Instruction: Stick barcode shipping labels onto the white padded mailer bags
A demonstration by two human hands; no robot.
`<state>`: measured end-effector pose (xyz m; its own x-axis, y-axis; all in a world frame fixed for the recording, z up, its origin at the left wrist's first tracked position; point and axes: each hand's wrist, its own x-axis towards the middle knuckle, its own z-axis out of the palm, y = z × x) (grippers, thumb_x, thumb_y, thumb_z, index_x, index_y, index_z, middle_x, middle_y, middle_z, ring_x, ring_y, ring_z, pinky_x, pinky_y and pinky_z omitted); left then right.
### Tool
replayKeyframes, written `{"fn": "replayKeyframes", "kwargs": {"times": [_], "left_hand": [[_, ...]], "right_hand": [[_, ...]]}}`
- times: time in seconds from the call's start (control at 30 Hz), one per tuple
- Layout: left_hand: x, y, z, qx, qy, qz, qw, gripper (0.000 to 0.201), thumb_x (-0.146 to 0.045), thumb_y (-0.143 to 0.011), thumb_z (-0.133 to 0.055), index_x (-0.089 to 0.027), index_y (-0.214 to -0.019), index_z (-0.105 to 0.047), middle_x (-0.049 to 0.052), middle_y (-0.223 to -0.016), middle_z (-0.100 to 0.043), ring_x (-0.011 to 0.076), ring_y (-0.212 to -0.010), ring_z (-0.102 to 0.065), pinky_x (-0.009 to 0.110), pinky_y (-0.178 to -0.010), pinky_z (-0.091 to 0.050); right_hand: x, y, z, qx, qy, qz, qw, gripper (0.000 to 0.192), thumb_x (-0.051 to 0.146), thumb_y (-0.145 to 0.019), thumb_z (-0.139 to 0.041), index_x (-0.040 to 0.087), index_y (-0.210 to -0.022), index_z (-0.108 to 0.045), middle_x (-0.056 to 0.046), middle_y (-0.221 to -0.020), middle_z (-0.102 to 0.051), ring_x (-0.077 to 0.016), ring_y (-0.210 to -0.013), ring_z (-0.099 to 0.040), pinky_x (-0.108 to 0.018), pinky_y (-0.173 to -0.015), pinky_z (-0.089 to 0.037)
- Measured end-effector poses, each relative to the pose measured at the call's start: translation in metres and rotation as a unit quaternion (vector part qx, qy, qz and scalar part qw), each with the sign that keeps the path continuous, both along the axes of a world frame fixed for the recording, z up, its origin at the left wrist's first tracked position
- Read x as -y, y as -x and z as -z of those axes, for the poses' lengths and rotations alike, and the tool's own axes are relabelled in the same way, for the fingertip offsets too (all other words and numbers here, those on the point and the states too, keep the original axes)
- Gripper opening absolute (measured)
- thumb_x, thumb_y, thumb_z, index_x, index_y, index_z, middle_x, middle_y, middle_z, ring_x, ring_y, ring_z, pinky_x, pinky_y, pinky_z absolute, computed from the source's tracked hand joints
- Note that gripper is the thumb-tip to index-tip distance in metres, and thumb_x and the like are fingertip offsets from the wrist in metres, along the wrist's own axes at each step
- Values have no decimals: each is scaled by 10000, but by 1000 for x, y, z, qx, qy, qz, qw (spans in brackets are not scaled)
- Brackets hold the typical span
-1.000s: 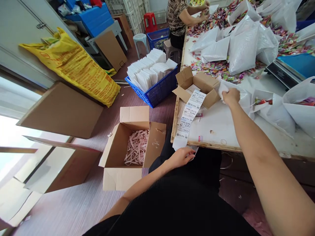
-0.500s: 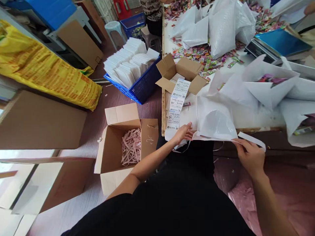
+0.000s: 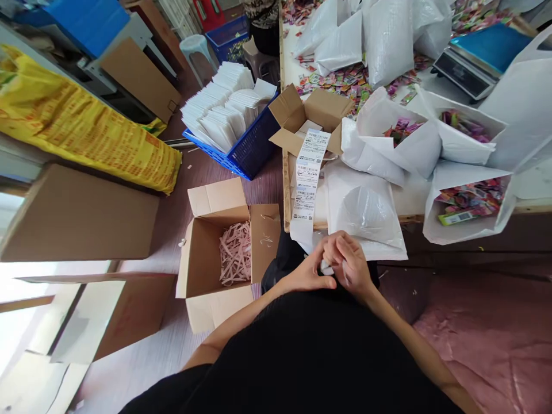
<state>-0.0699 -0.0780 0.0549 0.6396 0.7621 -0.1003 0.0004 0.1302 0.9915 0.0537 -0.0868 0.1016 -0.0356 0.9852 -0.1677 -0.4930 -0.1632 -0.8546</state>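
Note:
My left hand [image 3: 309, 275] and my right hand [image 3: 352, 263] are together just past the front of my black shirt, below the table edge. A small crumpled white strip [image 3: 326, 268] shows between them, largely hidden by the fingers. My right fingers are curled in closely, while the left hand wraps against them with its thumb out. Beyond the hands, a white padded mailer bag [image 3: 366, 210] lies flat on the table, its near edge overhanging. Left of it, a strip of printed labels [image 3: 308, 172] drapes from an open carton [image 3: 325, 112] over the table edge.
Open white bags [image 3: 470, 204] of small colourful packets crowd the table's right, near a scale [image 3: 466, 75]. On the floor stand a carton [image 3: 202, 259] holding pink paper strips and a blue basket [image 3: 254, 144] of white mailers. A yellow sack [image 3: 95, 123] leans at left.
Both hands have left the mailer bag and come together nearer my body. The white strip at my right hand is now bunched between them. The bag lies flat on the table.

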Motion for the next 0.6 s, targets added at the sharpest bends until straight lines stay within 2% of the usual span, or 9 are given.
{"fn": "replayKeyframes", "kwargs": {"times": [0.1, 0.2, 0.3, 0.37, 0.4, 0.43, 0.5, 0.53, 0.6], "left_hand": [[14, 12, 15, -39, 104, 43, 993, 626, -751, -855, -479, -150, -861, -654, 29, -586, -549, 148, -572, -523, 291, -587, -460], [4, 58, 32, -157, 99, -81, 979, 470, -543, -935, -421, -158, -818, -664, 32, -622, -578, 140, -566, -510, 284, -591, -452], [-18, 127, 44, -413, 35, -290, 862, 367, -388, -870, -529, -131, -1103, -648, 131, -972, -702, 273, -933, -650, 411, -837, -510], [-31, 158, 46, -530, -11, -345, 774, 607, -376, -795, -656, -78, -1310, -535, 242, -1295, -608, 390, -1286, -516, 534, -1040, -413], [-35, 163, 45, -544, -28, -349, 762, 701, -376, -767, -700, -59, -1355, -487, 274, -1384, -541, 413, -1367, -442, 559, -1092, -364], [-38, 158, 43, -525, -31, -341, 779, 713, -383, -765, -715, -54, -1352, -479, 284, -1410, -517, 411, -1379, -439, 556, -1108, -357], [-40, 125, 37, -401, 15, -293, 868, 522, -422, -853, -630, -83, -1240, -539, 244, -1281, -623, 341, -1203, -620, 492, -1028, -472], [-40, 100, 34, -304, 73, -240, 919, 406, -447, -926, -521, -111, -1149, -572, 195, -1139, -693, 285, -1027, -706, 444, -922, -545], [-40, 48, 29, -136, 182, -138, 964, 454, -542, -971, -378, -138, -974, -585, 120, -870, -722, 229, -744, -733, 380, -686, -601]], "right_hand": [[-14, 20, 5, 46, -4, -5, 999, 298, 548, -892, -610, 282, -759, -599, 50, -549, -358, -121, -488, -323, -272, -497, -310], [-15, 8, 15, 244, -87, 65, 964, 239, 482, -912, -601, 255, -861, -654, -15, -819, -617, -182, -787, -580, -340, -727, -478], [-7, -18, 38, 420, -73, 117, 897, 272, 462, -918, -564, 207, -914, -660, -75, -953, -675, -223, -917, -613, -379, -825, -494], [1, -30, 56, 456, -21, 80, 886, 292, 465, -912, -552, 191, -940, -649, -93, -953, -687, -231, -887, -622, -371, -771, -506], [4, -33, 64, 453, -5, 54, 890, 296, 465, -904, -558, 187, -961, -641, -100, -965, -691, -236, -890, -629, -367, -755, -510], [6, -33, 71, 443, 0, 30, 896, 298, 462, -897, -567, 186, -987, -632, -104, -978, -694, -240, -902, -635, -367, -755, -514], [8, -28, 78, 418, -11, -12, 908, 289, 449, -893, -581, 192, -1021, -613, -96, -979, -695, -233, -902, -639, -364, -774, -514], [6, -24, 80, 410, -23, -31, 911, 275, 443, -896, -584, 198, -1019, -607, -86, -964, -692, -224, -888, -635, -360, -783, -510], [1, -19, 79, 410, -53, -50, 909, 243, 436, -904, -583, 206, -980, -601, -68, -931, -671, -205, -842, -610, -343, -764, -496]]}}
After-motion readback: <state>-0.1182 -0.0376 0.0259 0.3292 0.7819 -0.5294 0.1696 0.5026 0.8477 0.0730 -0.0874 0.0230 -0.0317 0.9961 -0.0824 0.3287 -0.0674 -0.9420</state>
